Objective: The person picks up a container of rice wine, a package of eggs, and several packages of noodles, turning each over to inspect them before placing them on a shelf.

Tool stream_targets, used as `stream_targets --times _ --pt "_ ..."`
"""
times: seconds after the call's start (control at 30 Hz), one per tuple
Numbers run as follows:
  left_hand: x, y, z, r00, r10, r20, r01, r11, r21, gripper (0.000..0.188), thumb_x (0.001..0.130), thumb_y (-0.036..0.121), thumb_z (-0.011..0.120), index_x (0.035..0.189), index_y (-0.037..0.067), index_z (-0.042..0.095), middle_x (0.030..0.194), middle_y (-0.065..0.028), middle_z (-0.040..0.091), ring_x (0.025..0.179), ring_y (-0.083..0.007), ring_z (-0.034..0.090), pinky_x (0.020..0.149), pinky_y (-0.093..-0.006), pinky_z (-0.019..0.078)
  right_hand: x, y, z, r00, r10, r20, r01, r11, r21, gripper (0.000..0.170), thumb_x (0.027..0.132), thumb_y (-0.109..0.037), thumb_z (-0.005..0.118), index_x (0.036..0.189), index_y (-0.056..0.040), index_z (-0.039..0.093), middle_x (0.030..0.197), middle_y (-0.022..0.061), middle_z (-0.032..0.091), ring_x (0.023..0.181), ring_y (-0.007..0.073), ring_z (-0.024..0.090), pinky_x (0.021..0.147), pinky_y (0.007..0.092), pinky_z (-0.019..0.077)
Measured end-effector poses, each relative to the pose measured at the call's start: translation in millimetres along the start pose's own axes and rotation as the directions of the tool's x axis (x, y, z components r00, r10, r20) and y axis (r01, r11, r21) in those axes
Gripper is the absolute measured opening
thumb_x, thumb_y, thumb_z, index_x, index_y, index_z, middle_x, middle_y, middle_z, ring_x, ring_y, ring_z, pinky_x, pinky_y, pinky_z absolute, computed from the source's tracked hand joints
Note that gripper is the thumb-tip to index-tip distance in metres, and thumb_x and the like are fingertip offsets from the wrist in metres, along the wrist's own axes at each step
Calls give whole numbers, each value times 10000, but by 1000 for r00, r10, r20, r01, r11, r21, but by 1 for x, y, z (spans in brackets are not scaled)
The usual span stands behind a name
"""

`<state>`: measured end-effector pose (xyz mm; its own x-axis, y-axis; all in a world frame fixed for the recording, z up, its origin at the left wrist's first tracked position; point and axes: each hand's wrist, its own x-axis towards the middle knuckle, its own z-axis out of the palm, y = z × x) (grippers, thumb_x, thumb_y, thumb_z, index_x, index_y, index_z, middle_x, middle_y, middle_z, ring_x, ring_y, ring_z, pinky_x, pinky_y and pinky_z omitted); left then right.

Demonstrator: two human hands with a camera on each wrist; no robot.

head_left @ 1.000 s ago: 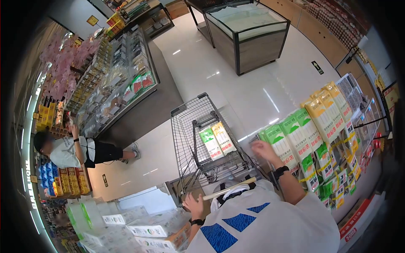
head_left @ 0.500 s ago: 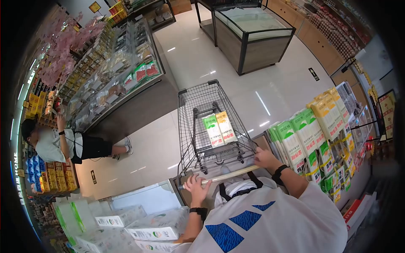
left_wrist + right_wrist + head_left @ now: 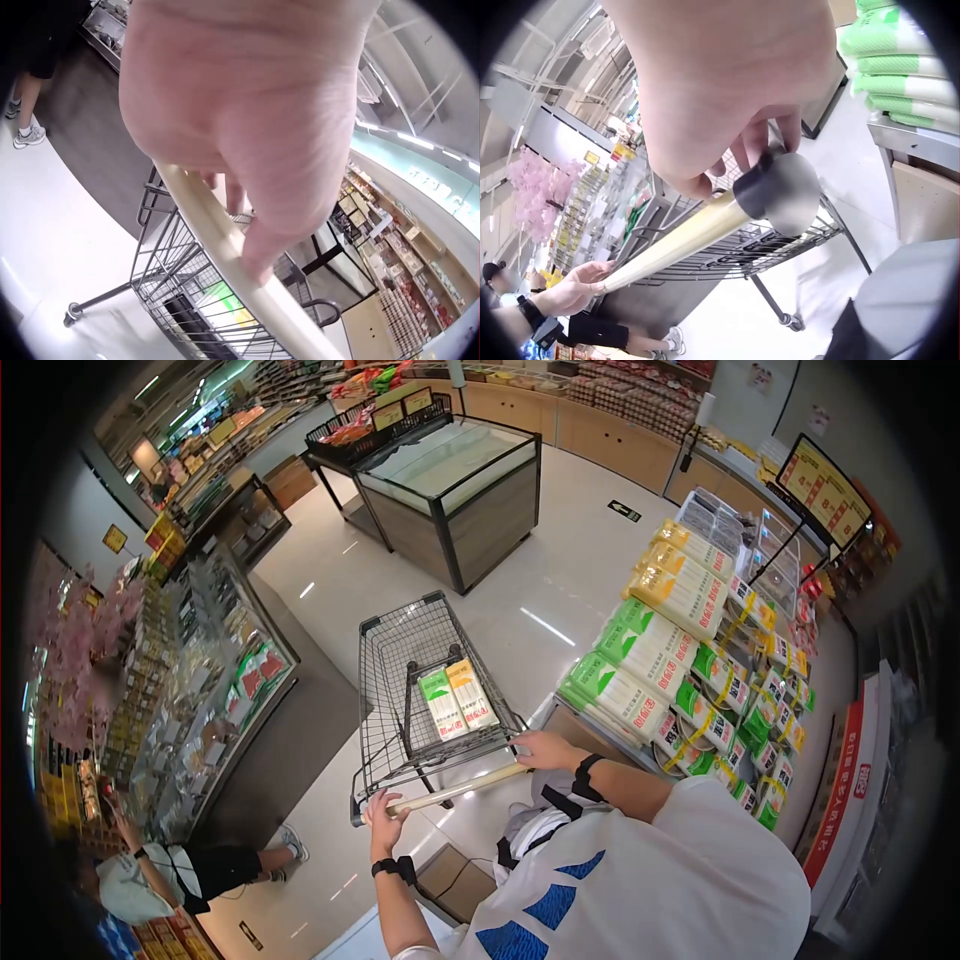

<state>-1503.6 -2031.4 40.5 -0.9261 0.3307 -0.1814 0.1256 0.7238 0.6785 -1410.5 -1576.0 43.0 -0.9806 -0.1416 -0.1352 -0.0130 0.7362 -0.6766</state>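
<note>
A wire shopping cart (image 3: 385, 660) stands in front of me, its cream handle bar (image 3: 465, 788) running across near my body. My left hand (image 3: 383, 815) grips the bar's left end; the left wrist view shows the thumb on one side and fingertips beyond it. At the right end, my right hand (image 3: 545, 750) holds the bar close to its dark end fitting (image 3: 754, 184), fingers curled over. Inside the cart lie two flat packs side by side, a green-and-white pack (image 3: 440, 703) and a yellow-and-white pack (image 3: 470, 697).
To the right, a display of similar packs (image 3: 640, 650) stands close to the cart. A dark-framed bin (image 3: 450, 510) is ahead. Along the left runs a counter of packaged goods (image 3: 230, 690), with a person (image 3: 150, 880) beside it. Shiny tile floor (image 3: 300, 585) lies between them.
My right hand, off the bar a second ago, came down onto its right end. The left hand has also taken hold. The view has turned right, and the cart has moved forward past the white cartons.
</note>
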Motion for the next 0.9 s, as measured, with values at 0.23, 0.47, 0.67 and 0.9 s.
stream_targets --times 0.23,0.47,0.67,0.9 --pt "74 33 -4 951 14 -307 56 975 217 289 851 111 758 1127 81 678 1333 -153 627 1288 -370 548 1080 -489 423 30 -34 -35 962 -30 270 -16 986 166 436 905 -369 668 1261 -119 705 988 178 746 903 373 713 825 480 564" --pt "129 126 84 993 33 112 -45 993 110 332 912 354 706 1137 111 737 1205 -108 715 1304 -336 540 1178 -591 252 63 -4 -76 994 40 100 -59 979 194 450 913 -375 674 1269 -100 694 1146 183 725 1025 383 693 926 469 541" --pt "171 153 109 971 -104 214 -17 865 501 495 905 597 637 1008 150 823 1131 -65 747 1301 -299 520 1219 -665 11 67 39 -99 988 153 -26 -140 950 278 432 917 -356 643 1263 -102 692 1172 168 729 1031 372 701 905 451 557" --pt "246 115 75 967 -89 240 -51 853 519 588 874 659 638 932 107 834 1019 -99 757 1250 -302 543 1236 -623 33 85 60 -113 940 338 -46 -313 910 273 424 890 -343 677 1244 -110 696 1145 163 743 1038 379 703 921 456 555"
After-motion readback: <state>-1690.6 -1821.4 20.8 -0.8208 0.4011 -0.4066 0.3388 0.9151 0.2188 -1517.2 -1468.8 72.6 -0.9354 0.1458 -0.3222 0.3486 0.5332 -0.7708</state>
